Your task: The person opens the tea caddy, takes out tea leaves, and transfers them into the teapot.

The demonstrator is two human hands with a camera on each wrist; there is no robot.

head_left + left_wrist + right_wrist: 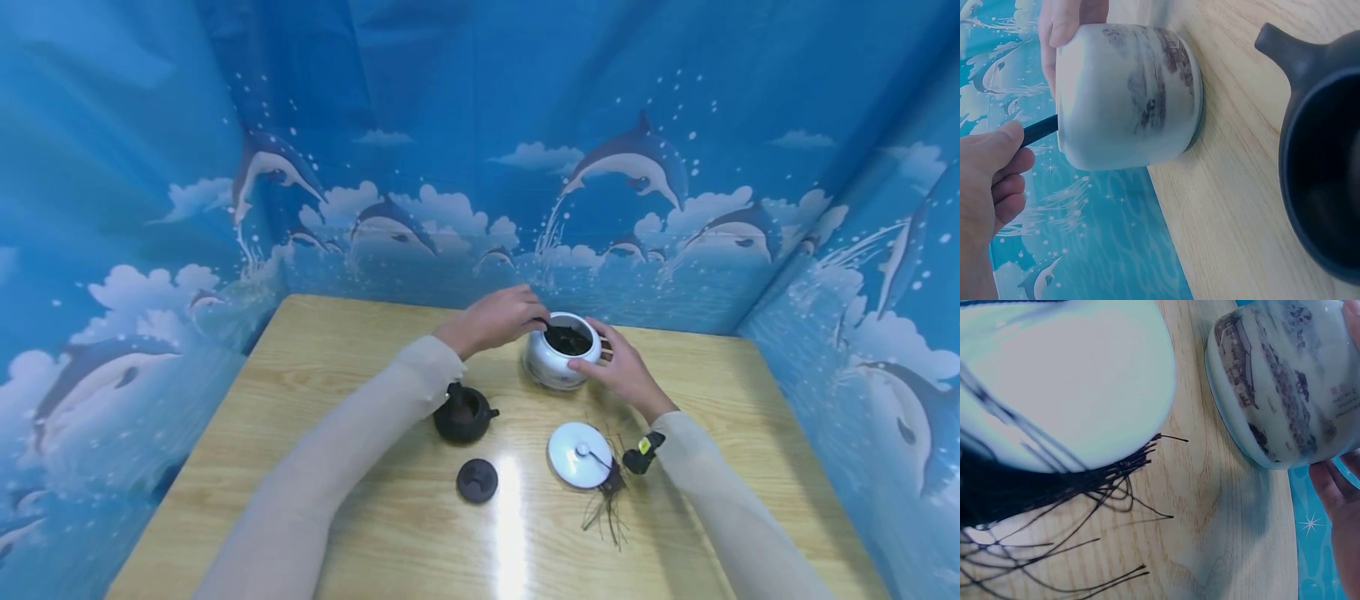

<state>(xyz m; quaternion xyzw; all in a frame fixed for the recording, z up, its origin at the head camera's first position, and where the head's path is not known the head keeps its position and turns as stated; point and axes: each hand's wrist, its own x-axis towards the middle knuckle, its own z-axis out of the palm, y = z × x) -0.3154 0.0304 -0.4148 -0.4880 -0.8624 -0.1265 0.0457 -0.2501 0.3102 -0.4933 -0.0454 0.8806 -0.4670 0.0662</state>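
A white ceramic jar (551,367) with a brownish painted scene stands near the table's back edge, its mouth showing dark contents that look like tea leaves (567,340). My right hand (624,371) holds the jar by its right side, thumb near the rim and fingers round the far side. Between thumb and fingers, my left hand (501,321) pinches a thin black handle (1040,131). That handle reaches over the rim into the jar, so its far end is hidden. Below my left forearm sits a dark teapot (459,427) without its lid, its mouth uncovered.
In front of the teapot lies its round dark lid (477,481). A white lid (567,457) with a knob rests before the jar, beside a bundle of thin dark strands (611,492). Blue dolphin-printed curtains (450,208) enclose the wooden table (360,333).
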